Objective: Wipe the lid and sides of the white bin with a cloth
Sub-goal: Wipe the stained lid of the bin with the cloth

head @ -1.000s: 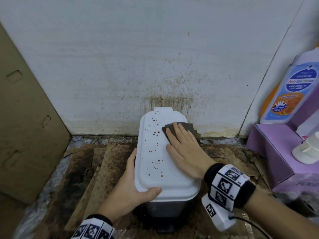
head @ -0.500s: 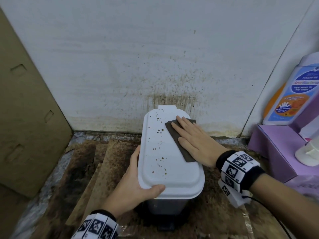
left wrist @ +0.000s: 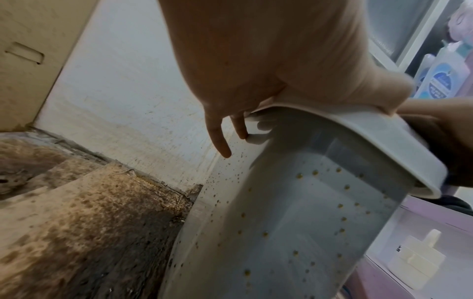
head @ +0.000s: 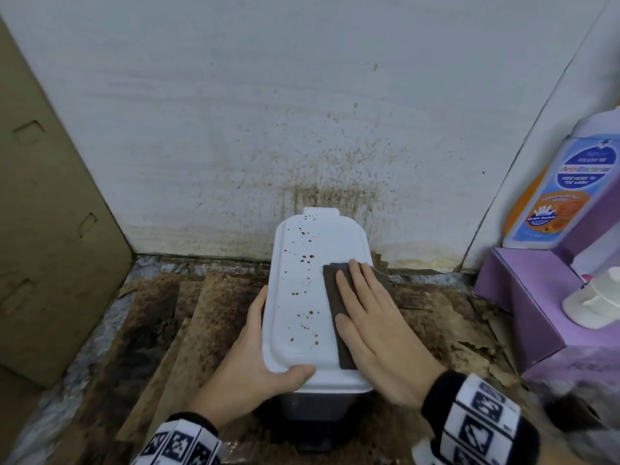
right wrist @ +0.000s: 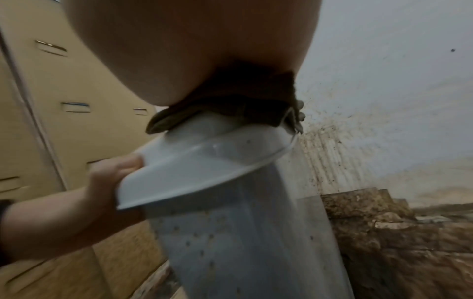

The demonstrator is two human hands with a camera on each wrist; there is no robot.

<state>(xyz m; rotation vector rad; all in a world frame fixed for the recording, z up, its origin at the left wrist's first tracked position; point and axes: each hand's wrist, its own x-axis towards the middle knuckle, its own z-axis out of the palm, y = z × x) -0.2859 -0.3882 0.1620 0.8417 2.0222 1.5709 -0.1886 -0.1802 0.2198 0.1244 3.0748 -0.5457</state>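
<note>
Pressing flat on the brown cloth (head: 339,310), the right hand (head: 375,333) has its fingers straight and together, pinning the cloth to the right half of the white bin's lid (head: 302,297). The left hand (head: 255,360) clamps the lid's near left corner, thumb over the top edge and fingers down the side, steadying the white bin (left wrist: 307,222), which stands against the stained wall (head: 302,95).

Brown specks (head: 307,258) dot the lid just left of the cloth, from beyond the fingertips down to the thumb side, so the stroke judged in hand is a lid pass. To do it well, keep the palm flat with even pressure, work in overlapping lanes toward the left hand, and refold to a clean face if spots smear. The left-wrist view shows specks all down the bin's sides, so those look untouched.
</note>
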